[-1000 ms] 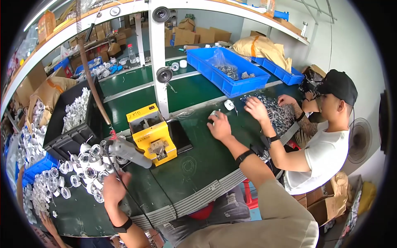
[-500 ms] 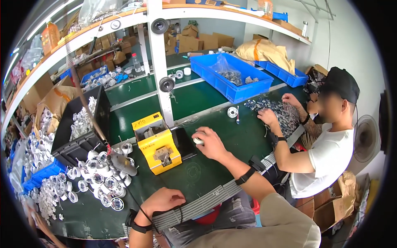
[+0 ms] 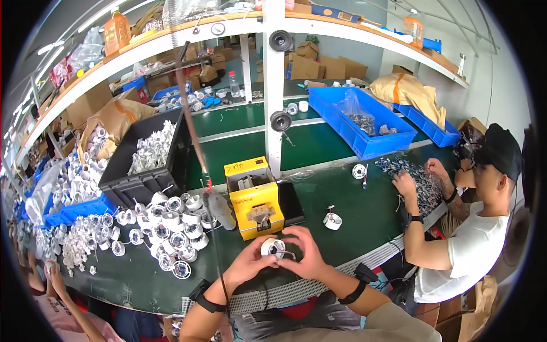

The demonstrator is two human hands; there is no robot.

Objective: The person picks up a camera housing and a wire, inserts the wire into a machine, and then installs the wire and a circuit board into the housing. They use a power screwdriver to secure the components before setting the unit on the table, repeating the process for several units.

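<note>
Between my hands, just in front of the yellow machine (image 3: 254, 202), is a white round housing (image 3: 273, 247) with a dark inside and short wires. My left hand (image 3: 246, 264) is closed on its left side, fingers behind it and thumb near its lower edge. My right hand (image 3: 307, 255) curves round the other side, its thumb and fingertips at the wires; the exact grip is partly hidden. To the right, a similar white ring-shaped housing (image 3: 333, 220) with a wire sits apart on the green table (image 3: 364, 239).
A pile of white housings (image 3: 174, 225) lies left, beside a hanging grey tool (image 3: 221, 210). Behind it stands a black crate (image 3: 142, 185) of white parts. A blue bin (image 3: 364, 149) stands back right; a co-worker (image 3: 467, 245) handles a wire heap (image 3: 419, 182).
My right hand has come back from beside the yellow machine to meet my left, which rose from the table edge. Both now hold a white housing. The view has shifted left.
</note>
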